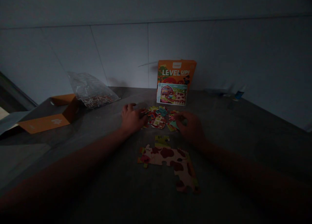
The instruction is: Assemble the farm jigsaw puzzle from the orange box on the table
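Note:
A pile of jigsaw puzzle pieces (159, 121) lies on the grey table, printed in red, green and cream. At the pile's left edge rests my left hand (133, 118), its fingers apart and the thumb touching the pieces. My right hand (193, 127) is at the right edge, with bent fingers closed on a puzzle piece (173, 124); the dim light hides part of this grip. Nearer to me is a joined puzzle section (168, 155) showing a white cow with brown patches. A green puzzle piece (162, 141) adjoins its upper edge.
Behind the pile, a picture card (172, 94) leans against an orange "LEVEL UP!" box (176, 69) by the wall. To the left are a clear plastic bag (94, 92) with small contents and an open orange box part (48, 120). A small blue-labelled bottle (239, 94) stands back right.

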The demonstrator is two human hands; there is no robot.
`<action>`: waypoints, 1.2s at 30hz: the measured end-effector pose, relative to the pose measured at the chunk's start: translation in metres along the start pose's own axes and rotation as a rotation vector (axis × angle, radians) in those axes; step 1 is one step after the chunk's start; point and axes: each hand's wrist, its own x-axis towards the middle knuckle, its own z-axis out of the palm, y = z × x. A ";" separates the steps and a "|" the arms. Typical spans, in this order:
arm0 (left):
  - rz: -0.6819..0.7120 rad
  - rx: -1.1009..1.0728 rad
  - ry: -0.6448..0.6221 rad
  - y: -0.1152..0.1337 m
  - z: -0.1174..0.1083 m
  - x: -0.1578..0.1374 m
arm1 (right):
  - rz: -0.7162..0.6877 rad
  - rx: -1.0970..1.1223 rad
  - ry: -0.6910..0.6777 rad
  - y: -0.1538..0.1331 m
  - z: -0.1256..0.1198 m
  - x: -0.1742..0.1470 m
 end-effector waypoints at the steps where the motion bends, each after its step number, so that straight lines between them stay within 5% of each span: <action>1: 0.134 -0.039 -0.013 0.003 -0.001 -0.001 | -0.020 -0.009 -0.006 0.001 0.000 0.000; 4: 0.461 -0.148 -0.124 0.013 -0.003 -0.005 | -0.045 -0.036 -0.029 0.002 0.002 -0.001; 6: 0.534 -0.184 -0.201 0.017 -0.003 -0.007 | -0.053 -0.060 -0.056 0.002 0.003 -0.002; 13: 0.465 -0.281 -0.274 0.017 0.001 -0.002 | -0.087 -0.146 -0.195 -0.001 0.004 -0.003; 20: 0.257 -0.357 -0.258 0.018 -0.004 -0.002 | -0.096 -0.122 -0.153 0.000 0.005 -0.003; 26: 0.443 -0.421 0.000 0.024 -0.013 -0.008 | -0.138 0.083 -0.150 -0.011 0.004 -0.006; 32: 0.527 -0.479 0.036 0.027 -0.014 -0.010 | -0.080 0.210 -0.145 -0.014 0.003 -0.007; 36: 0.513 -0.498 0.008 0.026 -0.013 -0.010 | -0.181 0.162 -0.104 -0.013 0.004 -0.006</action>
